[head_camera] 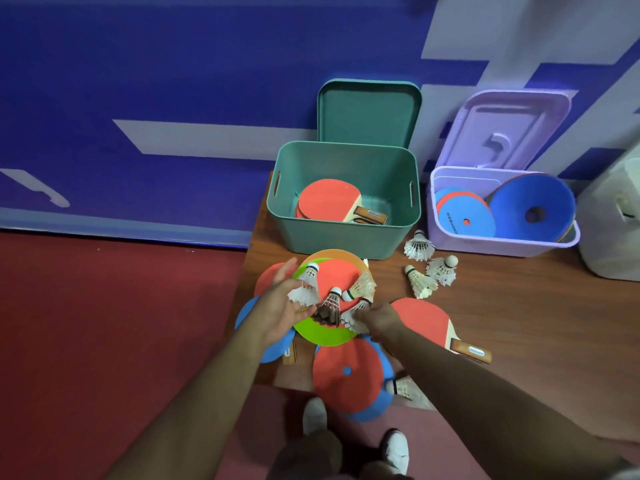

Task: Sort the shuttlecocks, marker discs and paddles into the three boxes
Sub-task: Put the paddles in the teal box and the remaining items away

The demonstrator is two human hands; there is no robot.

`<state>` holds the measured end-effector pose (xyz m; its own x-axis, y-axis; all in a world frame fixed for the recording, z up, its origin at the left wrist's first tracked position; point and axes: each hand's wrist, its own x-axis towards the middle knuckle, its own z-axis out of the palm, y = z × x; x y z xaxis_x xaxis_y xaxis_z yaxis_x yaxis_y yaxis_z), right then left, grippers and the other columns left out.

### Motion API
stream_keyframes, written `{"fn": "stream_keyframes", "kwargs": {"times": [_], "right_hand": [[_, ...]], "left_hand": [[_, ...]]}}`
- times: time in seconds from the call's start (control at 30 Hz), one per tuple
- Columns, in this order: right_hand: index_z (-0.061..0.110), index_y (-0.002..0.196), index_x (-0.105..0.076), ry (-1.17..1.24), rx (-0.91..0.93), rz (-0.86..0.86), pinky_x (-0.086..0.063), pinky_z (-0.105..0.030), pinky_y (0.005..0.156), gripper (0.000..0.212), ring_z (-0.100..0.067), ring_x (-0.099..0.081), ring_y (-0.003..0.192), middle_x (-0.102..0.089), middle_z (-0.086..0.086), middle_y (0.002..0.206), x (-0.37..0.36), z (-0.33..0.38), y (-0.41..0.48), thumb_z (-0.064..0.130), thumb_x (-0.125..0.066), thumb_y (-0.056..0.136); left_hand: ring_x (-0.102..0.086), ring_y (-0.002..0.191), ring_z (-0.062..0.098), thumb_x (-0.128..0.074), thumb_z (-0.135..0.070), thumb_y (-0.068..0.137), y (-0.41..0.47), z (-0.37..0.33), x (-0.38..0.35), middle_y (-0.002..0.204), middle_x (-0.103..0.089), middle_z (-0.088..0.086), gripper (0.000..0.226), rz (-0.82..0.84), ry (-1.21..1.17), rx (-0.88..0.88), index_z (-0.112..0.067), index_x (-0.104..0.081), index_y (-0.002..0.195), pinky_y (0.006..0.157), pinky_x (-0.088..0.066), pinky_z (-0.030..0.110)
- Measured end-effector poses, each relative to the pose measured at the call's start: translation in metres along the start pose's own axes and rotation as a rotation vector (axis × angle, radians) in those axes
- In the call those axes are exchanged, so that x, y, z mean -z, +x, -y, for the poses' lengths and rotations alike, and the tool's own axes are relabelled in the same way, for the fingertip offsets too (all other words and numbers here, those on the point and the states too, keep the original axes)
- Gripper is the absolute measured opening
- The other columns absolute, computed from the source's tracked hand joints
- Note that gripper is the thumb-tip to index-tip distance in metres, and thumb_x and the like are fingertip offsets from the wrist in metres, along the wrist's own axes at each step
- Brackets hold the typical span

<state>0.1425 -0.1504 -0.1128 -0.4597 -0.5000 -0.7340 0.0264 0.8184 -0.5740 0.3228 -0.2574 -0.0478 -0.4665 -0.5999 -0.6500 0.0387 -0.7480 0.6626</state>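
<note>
While the left hand (282, 308) sits open, palm up, right against a tall shuttlecock (306, 284), the right hand (377, 318) looks curled onto the feathers of a low shuttlecock (353, 322). A dark shuttlecock (329, 306) stands between them, all on the pile of marker discs (322, 332). So this is pretty clearly the shuttlecock-gathering step. A paddle (426, 320) lies just beside the right hand, and loose shuttlecocks (420, 282) sit further out on the counter (519, 306). The green box (287, 202) already has paddles and the lilac box (502, 242) has discs. Next move probably needs a gentle scoop, then a carry toward the white container (609, 216) at far right, which can't be confirmed as the third box.
</note>
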Motion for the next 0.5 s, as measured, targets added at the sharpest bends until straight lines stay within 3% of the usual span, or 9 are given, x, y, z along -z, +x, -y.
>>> {"fn": "stream_keyframes", "kwargs": {"times": [0.07, 0.2, 0.33, 0.43, 0.5], "right_hand": [[0.001, 0.088, -0.066, 0.05, -0.028, 0.002, -0.039, -0.023, 0.045, 0.023, -0.023, -0.056, 0.056, -0.065, -0.016, 0.079, 0.006, 0.003, -0.005, 0.023, -0.071, 0.082], [0.008, 0.072, -0.06, 0.067, 0.006, 0.02, -0.043, -0.025, 0.054, 0.022, -0.019, -0.053, 0.056, -0.058, -0.009, 0.067, 0.033, 0.013, -0.021, 0.021, -0.067, 0.088], [0.008, 0.084, -0.059, 0.001, 0.065, 0.009, -0.046, -0.03, 0.061, 0.013, -0.02, -0.053, 0.066, -0.056, -0.008, 0.073, 0.067, 0.027, -0.042, 0.02, -0.064, 0.087], [0.002, 0.103, -0.056, 0.008, 0.164, -0.033, -0.046, -0.032, 0.059, 0.024, -0.021, -0.054, 0.071, -0.056, -0.009, 0.085, 0.084, 0.035, -0.052, 0.012, -0.066, 0.085], [0.0, 0.102, -0.055, 0.048, 0.275, -0.086, -0.049, -0.035, 0.064, 0.026, -0.019, -0.057, 0.071, -0.06, -0.006, 0.085, 0.095, 0.04, -0.06, 0.012, -0.068, 0.083]], "left_hand": [[-0.059, 0.104, 0.032, -0.049, -0.008, 0.092, 0.002, -0.003, -0.002, 0.129, -0.058, 0.006, 0.046, 0.102, -0.059, 0.02, -0.035, -0.057, 0.128, 0.085, -0.052, 0.04], [-0.056, 0.108, 0.028, -0.047, -0.024, 0.094, 0.013, -0.01, -0.01, 0.132, -0.057, 0.005, 0.033, 0.115, -0.073, 0.077, -0.024, -0.068, 0.12, 0.092, -0.047, 0.04], [-0.057, 0.114, 0.019, -0.047, -0.04, 0.097, 0.028, -0.012, -0.028, 0.131, -0.058, -0.011, 0.031, 0.111, 0.049, 0.063, -0.03, -0.069, 0.118, 0.101, -0.042, 0.036], [-0.06, 0.111, 0.018, -0.046, -0.026, 0.1, 0.036, -0.007, -0.043, 0.135, -0.057, -0.007, 0.029, 0.125, 0.045, 0.013, -0.034, -0.061, 0.124, 0.085, -0.047, 0.031], [-0.066, 0.095, 0.019, -0.049, -0.016, 0.099, 0.037, -0.004, -0.056, 0.125, -0.062, -0.003, 0.039, 0.096, -0.027, 0.002, -0.038, -0.051, 0.13, 0.077, -0.048, 0.033]]}}
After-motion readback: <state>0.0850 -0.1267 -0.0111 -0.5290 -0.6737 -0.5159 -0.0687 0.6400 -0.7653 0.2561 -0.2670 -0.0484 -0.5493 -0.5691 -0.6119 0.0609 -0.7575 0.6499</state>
